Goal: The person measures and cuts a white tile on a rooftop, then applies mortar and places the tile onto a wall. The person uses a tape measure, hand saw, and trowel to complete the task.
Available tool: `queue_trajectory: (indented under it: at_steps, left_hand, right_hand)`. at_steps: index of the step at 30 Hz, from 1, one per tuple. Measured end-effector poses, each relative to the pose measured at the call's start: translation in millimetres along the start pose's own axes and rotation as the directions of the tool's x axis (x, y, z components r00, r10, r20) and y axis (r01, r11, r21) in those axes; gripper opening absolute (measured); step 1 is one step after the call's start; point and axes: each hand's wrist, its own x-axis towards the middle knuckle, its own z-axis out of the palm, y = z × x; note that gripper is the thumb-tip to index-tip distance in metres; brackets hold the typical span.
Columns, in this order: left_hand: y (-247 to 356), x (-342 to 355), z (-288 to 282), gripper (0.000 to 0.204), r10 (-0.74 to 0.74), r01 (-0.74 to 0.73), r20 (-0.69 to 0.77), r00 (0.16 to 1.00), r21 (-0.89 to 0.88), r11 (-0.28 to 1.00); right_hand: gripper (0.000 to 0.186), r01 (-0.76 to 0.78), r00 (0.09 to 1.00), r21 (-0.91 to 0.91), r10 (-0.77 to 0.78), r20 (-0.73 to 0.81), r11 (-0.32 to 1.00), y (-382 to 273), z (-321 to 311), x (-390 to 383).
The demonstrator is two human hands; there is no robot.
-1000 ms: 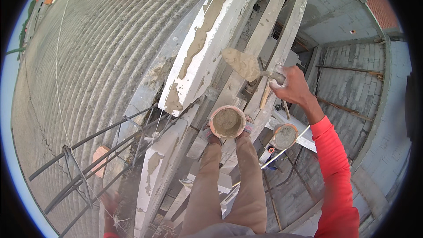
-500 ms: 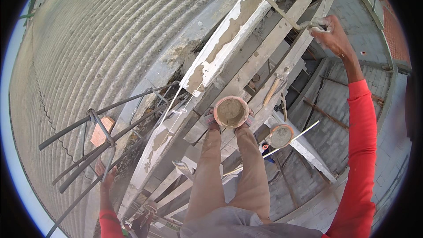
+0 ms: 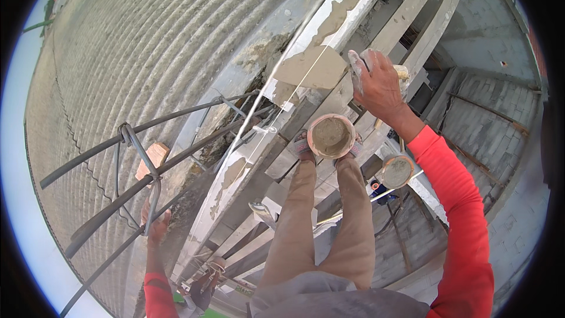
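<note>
My right hand (image 3: 379,85) is closed round the pale handle of a trowel (image 3: 312,68). Its broad, mortar-coloured blade lies flat over the top of a white wall edge (image 3: 232,168), across a taut string. My left hand (image 3: 156,224) is low on the left, beside steel reinforcing bars (image 3: 182,162) that partly cover it. Its fingers look apart, with nothing visible in them. Just beyond them an orange brick piece (image 3: 152,161) sits on the corrugated roof. Between my feet stands a bucket (image 3: 331,156) of grey mortar (image 3: 331,134).
Corrugated roofing (image 3: 147,65) spreads along the left. Wooden planks (image 3: 406,15) run beneath and ahead of me, with gaps opening on a lower level. A second mortar bucket (image 3: 384,174) is at the right. Another person (image 3: 200,288) is below at lower left.
My right hand has swung left and nearer with the trowel, whose blade has come over the wall edge. The view has shifted slightly; my left hand stays by the bars.
</note>
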Motion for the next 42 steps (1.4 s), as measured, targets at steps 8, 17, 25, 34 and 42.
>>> queue_trajectory:
  at_steps: [8, 17, 25, 34, 42]
  left_hand:
    - [-3, 3, -2, 0.098, 0.124, -0.115, -0.124, 0.985, 0.076, 0.990]
    - [-1, 2, 5, 0.099, 0.038, -0.035, -0.137, 0.990, 0.024, 0.999]
    - [19, -7, -26, 0.081, -0.005, -0.006, -0.127, 0.992, -0.090, 0.996]
    - [-54, -249, -114, 0.062, -0.811, 0.861, -0.297, 0.504, 0.251, 0.443]
    - [129, -286, -31, 0.069, -0.562, 0.863, 0.717, 0.413, -0.111, 0.492]
  right_hand:
    - [0.079, -0.270, 0.945, 0.060, 0.276, -0.177, 0.961, -54, 65, -63]
    - [0.037, -0.242, 0.894, 0.535, 0.400, -0.201, 0.810, -47, -5, -76]
    - [0.038, -0.550, 0.710, 0.815, 0.410, 0.572, -0.185, 1, -7, -28]
    - [0.051, -0.995, -0.050, -0.088, 0.506, 0.861, 0.051, -91, 131, -235]
    - [0.055, -0.978, 0.003, 0.128, 0.604, 0.797, -0.163, -118, 208, -362]
